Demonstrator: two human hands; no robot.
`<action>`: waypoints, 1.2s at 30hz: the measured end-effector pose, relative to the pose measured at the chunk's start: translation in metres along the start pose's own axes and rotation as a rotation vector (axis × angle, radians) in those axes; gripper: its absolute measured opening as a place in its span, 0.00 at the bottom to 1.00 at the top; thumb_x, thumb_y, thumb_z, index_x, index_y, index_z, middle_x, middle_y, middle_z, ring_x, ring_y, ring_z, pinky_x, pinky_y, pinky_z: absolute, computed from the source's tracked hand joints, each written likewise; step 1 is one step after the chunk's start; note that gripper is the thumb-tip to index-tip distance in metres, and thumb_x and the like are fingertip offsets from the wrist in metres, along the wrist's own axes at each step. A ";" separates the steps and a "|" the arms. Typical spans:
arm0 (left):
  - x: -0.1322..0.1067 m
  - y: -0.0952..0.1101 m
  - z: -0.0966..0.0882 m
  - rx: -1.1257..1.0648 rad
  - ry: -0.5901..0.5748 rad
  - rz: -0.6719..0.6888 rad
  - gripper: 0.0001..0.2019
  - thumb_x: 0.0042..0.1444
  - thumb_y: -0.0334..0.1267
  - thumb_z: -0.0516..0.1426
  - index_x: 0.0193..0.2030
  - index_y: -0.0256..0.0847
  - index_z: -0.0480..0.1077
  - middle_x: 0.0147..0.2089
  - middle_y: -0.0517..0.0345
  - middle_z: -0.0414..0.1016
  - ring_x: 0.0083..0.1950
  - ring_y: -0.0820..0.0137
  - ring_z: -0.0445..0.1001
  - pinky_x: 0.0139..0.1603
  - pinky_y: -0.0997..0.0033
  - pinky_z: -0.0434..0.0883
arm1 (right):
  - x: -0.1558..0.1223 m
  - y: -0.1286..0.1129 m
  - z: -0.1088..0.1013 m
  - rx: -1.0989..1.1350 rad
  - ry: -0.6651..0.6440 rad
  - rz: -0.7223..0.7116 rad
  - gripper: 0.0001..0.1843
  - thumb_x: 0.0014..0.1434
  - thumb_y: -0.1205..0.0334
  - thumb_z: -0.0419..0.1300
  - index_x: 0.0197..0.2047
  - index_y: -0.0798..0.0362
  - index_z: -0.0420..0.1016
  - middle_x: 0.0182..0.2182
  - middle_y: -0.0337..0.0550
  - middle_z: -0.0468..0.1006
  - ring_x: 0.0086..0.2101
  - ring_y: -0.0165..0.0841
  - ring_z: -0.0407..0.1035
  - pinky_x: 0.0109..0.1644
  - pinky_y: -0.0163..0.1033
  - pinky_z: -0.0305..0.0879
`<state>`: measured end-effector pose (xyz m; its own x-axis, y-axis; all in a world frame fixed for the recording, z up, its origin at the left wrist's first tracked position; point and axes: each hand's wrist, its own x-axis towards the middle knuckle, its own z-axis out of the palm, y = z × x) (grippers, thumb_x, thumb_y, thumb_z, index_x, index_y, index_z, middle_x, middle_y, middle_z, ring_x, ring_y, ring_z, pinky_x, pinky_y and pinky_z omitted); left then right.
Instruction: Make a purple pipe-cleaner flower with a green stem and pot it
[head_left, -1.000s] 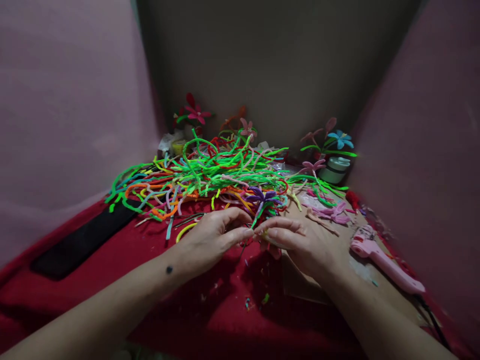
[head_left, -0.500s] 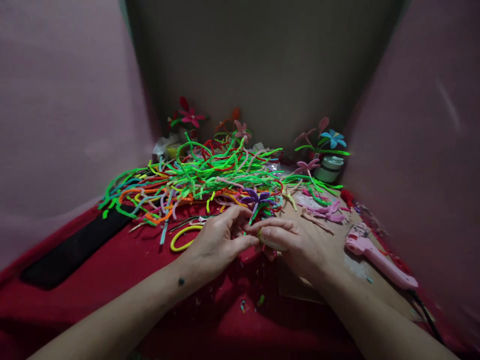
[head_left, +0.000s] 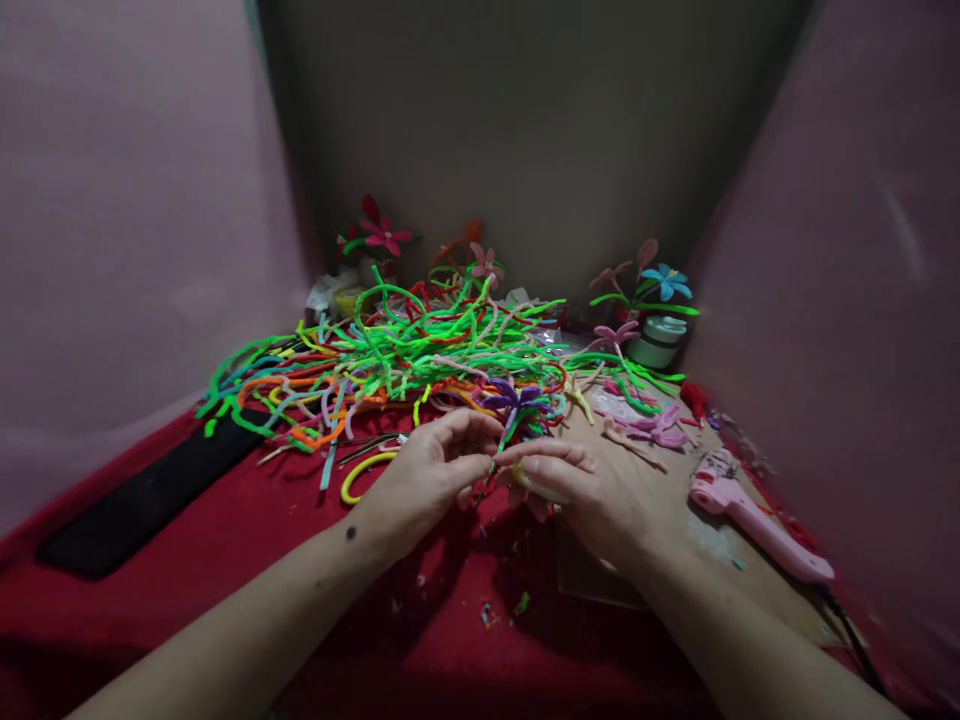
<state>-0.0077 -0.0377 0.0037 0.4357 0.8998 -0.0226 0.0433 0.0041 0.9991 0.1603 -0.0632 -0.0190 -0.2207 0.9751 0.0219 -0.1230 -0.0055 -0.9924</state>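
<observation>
My left hand (head_left: 431,470) and my right hand (head_left: 577,485) meet at the fingertips over the red cloth (head_left: 225,560). Both pinch the thin green stem of a purple pipe-cleaner flower (head_left: 516,397), whose petals stand just above my fingers. My right hand also seems to cup a small pale roll under its fingers; I cannot make out what it is. Behind the flower lies a big tangled heap of pipe cleaners (head_left: 405,350), mostly bright green.
A pink glue gun (head_left: 754,520) lies at the right on a brown board (head_left: 675,490). Finished flowers (head_left: 660,285) stand at the back beside a small pot (head_left: 656,340). A yellow loop (head_left: 364,472) and a black strip (head_left: 142,500) lie at the left. Walls enclose three sides.
My hands have drawn closer together on the flower stem, and the left fingers have shifted their pinch. The view has tipped slightly; the heap has not moved.
</observation>
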 end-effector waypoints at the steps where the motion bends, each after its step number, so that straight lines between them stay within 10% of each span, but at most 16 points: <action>1: 0.000 0.001 -0.001 0.028 0.004 0.032 0.11 0.48 0.36 0.59 0.39 0.37 0.68 0.35 0.58 0.70 0.28 0.77 0.65 0.24 0.78 0.62 | -0.001 -0.001 0.001 -0.044 0.015 -0.009 0.11 0.50 0.62 0.58 0.35 0.52 0.80 0.19 0.36 0.69 0.20 0.24 0.57 0.23 0.32 0.52; 11: 0.001 -0.006 0.008 0.539 0.140 0.411 0.04 0.53 0.31 0.55 0.29 0.38 0.68 0.31 0.59 0.68 0.35 0.72 0.67 0.37 0.72 0.63 | -0.006 -0.007 0.005 -0.464 0.013 -0.261 0.11 0.54 0.64 0.55 0.35 0.53 0.79 0.28 0.41 0.76 0.30 0.31 0.66 0.35 0.37 0.61; 21: -0.007 -0.007 0.014 0.706 0.183 0.440 0.06 0.56 0.31 0.49 0.29 0.40 0.61 0.30 0.59 0.65 0.32 0.72 0.64 0.33 0.72 0.61 | -0.008 -0.004 0.007 -0.618 0.077 -0.395 0.14 0.55 0.67 0.55 0.44 0.54 0.75 0.37 0.45 0.77 0.36 0.33 0.70 0.41 0.39 0.65; 30: -0.003 0.006 0.013 -0.189 -0.113 -0.199 0.07 0.48 0.35 0.56 0.26 0.38 0.61 0.17 0.63 0.65 0.14 0.78 0.59 0.12 0.79 0.57 | -0.014 -0.004 0.009 -0.918 0.210 -0.854 0.14 0.50 0.70 0.57 0.42 0.54 0.67 0.37 0.49 0.72 0.39 0.38 0.66 0.43 0.46 0.66; 36: 0.001 0.017 0.004 -0.409 -0.322 -0.449 0.04 0.41 0.25 0.56 0.26 0.34 0.66 0.16 0.62 0.64 0.13 0.81 0.58 0.09 0.84 0.54 | -0.022 -0.008 0.008 -1.104 0.219 -1.133 0.21 0.49 0.72 0.56 0.48 0.50 0.66 0.39 0.47 0.75 0.40 0.38 0.68 0.44 0.47 0.66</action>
<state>-0.0027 -0.0382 0.0205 0.7034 0.5978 -0.3844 -0.0331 0.5679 0.8224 0.1586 -0.0861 -0.0110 -0.3576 0.3757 0.8550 0.6307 0.7724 -0.0756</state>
